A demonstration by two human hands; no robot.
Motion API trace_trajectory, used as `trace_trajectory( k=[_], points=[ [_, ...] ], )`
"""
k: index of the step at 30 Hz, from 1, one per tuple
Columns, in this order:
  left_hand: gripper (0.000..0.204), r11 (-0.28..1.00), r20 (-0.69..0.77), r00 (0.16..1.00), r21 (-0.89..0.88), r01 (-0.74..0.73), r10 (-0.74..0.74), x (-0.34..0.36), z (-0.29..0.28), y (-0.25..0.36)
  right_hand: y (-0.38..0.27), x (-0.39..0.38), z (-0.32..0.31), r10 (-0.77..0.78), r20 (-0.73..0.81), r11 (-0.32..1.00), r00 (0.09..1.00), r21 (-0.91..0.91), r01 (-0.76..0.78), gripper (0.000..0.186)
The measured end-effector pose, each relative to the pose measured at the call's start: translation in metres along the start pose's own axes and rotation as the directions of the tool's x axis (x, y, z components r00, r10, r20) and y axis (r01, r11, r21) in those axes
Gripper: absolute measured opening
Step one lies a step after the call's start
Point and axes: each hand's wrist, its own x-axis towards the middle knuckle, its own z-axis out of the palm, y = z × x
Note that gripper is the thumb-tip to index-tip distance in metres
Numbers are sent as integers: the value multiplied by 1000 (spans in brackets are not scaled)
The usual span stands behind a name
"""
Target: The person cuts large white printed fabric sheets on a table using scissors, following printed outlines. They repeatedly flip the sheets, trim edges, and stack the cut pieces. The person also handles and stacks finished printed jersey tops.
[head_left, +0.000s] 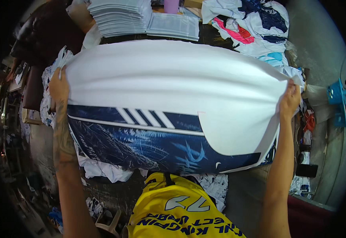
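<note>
A wide sheet of printed fabric (pixel 173 79) is stretched between my two hands, mostly white with a dark navy patterned area along its near side. White slanted stripes run across the navy part, and a white curved cut-out shape lies at its right. My left hand (pixel 58 84) is closed on the fabric's left edge, where the cloth bunches above the fingers. At the opposite edge my right hand (pixel 290 97) grips the far right corner, fingers wrapped round the cloth. The fabric hides most of the table beneath it.
Beyond the fabric stand a tall stack of clear-wrapped folded packs (pixel 119 18) and a lower pack pile (pixel 173 27). A heap of mixed cloth (pixel 256 23) lies at the far right. Blue plastic baskets (pixel 339 103) hang at the right; white scraps (pixel 105 169) lie below the fabric.
</note>
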Motion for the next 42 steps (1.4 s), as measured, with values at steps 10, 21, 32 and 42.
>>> trace_trajectory(
  k=[10, 21, 32, 42],
  points=[
    [36, 984, 495, 868, 168, -63, -29, 8, 122, 27, 73, -33, 145, 212, 269, 951, 940, -280, -134, 35],
    [25, 980, 410, 892, -17, -199, 188, -26, 99, 17, 24, -78, 139, -66, 534, 925, 843, -284, 252, 58],
    [56, 770, 387, 695, 505, 390, -606, -438, -125, -159, -21, -392, -133, 532, 751, 839, 392, -403, -366, 26],
    [76, -868, 876, -315, -199, 456, -366, -690, 148, 32, 153, -580, 42, 743, 656, 398, 134, -272, -876, 38]
  ],
)
